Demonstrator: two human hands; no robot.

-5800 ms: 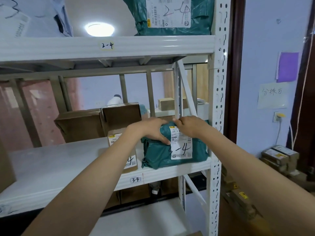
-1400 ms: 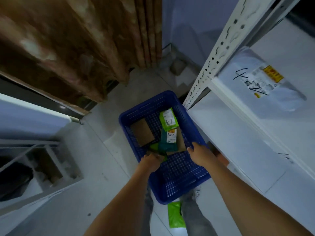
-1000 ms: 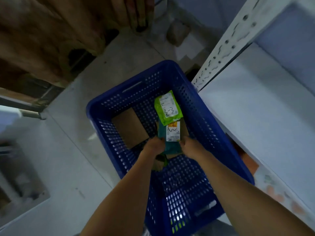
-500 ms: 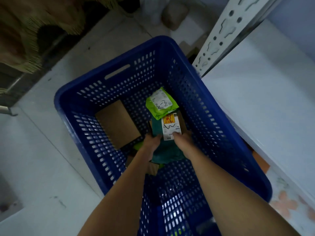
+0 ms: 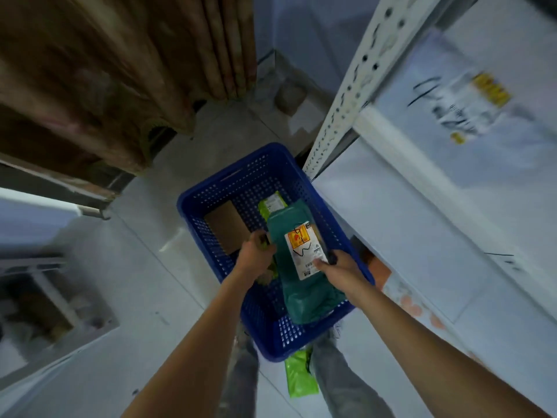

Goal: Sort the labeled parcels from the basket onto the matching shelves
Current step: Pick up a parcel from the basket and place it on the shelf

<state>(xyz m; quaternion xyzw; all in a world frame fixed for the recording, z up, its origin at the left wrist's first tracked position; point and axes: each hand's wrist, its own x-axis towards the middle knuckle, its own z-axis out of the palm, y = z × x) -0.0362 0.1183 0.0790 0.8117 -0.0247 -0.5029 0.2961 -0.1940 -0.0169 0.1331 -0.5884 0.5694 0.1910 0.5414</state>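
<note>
Teal parcel (image 5: 301,285), white-and-orange label illegible, pinched by fingers of left hand (image 5: 256,254) and right hand (image 5: 340,268).

1. The basket (image 5: 211,203) is seen in deep blue, its walls patterned with rows of small holes.
2. Above the basket, a teal parcel (image 5: 304,294) is shown with a white label (image 5: 306,250) marked in orange and black.
3. Inside the basket, a lime-green parcel (image 5: 266,208) and a plain brown box (image 5: 227,226) are seen.
4. Below the basket, a lime-green bag (image 5: 298,377) is seen on the pale grey floor (image 5: 144,297).
5. Right of the basket, the shelf post (image 5: 352,86) is white with dark slots.
</note>
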